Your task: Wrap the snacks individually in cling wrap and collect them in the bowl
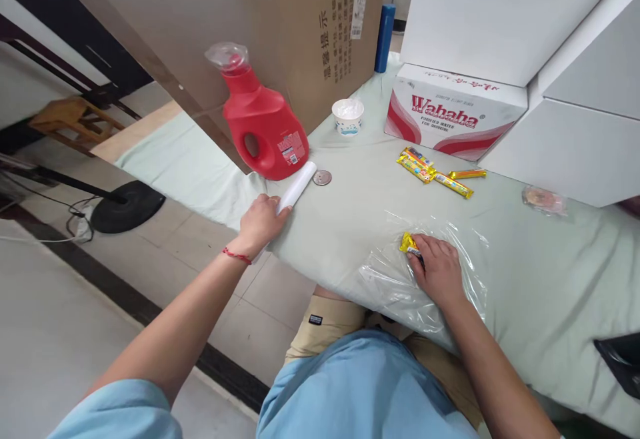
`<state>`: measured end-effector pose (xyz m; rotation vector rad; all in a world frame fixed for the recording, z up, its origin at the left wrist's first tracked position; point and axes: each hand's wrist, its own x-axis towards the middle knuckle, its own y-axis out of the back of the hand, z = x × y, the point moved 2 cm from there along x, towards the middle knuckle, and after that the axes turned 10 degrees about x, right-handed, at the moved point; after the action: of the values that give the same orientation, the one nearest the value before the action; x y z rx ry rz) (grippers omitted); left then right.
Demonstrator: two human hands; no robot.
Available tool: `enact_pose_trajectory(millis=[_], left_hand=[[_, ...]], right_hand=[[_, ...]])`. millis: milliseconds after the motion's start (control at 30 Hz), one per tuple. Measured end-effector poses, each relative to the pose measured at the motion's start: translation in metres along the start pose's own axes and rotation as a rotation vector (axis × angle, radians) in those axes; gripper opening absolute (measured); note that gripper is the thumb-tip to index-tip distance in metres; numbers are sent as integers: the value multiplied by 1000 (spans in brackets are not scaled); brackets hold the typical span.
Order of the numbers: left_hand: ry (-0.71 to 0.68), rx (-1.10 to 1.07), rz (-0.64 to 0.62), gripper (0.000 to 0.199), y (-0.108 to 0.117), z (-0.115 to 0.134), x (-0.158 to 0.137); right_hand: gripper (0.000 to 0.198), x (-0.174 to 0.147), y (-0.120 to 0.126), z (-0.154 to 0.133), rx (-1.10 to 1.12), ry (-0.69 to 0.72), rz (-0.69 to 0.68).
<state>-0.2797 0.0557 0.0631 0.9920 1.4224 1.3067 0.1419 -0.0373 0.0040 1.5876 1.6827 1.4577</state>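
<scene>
The yellow packet (406, 243) sits under the fingers of my right hand (440, 269), its bright end poking out at ten o'clock from my knuckles. My thumb and fingers are closed around it, over a crinkled sheet of clear film (383, 280) spread near the table's front edge. My left hand (263, 222) is wrapped round a white roll (299, 189), which slants toward one o'clock from my grip. Just beside the roll's far end, at two o'clock from that hand, lies a coin-like disc (323, 177). The red jug (270, 119) stands at twelve from the same hand, against a brown carton (295, 32), and a paper cup (349, 122) is at one. From my right hand, more yellow snack packs (453, 184) lie at twelve, with the Wahaha box (453, 115) beyond them. At two o'clock from it is a clear-wrapped item (544, 200). Pale green cloth (330, 232) covers the table.
</scene>
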Motion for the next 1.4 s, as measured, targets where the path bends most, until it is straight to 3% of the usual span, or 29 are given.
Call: enact_pose_trajectory(millis=[133,233,400,467,567,667,833,1400], left_hand=[[-10,-58,316,53,-3,13,-20],[-191,-224,466,45,-10,49,-58],[-871,-356,304,39,-29,145,-129],[-975,-315,247,43,-38,171,-141],[-900,-244,205,45,-51,185,-141],[-770,-208,191,45,-60,180,-134],[-694,-207,166,45,-61,173,-131],[-684,-198,221,43,-63,177,-133]], right_hand=[[41,3,2,-4,-3,-27,-41],[41,4,3,-5,-7,-49,-69],[43,8,7,-5,-23,-69,-128],[43,11,10,-5,-36,-60,-160],[44,14,14,-5,-50,-52,-212],[44,15,16,-4,-57,-63,-231],[45,15,15,-2,-43,-88,-222],[45,12,31,9,-25,-126,-290]])
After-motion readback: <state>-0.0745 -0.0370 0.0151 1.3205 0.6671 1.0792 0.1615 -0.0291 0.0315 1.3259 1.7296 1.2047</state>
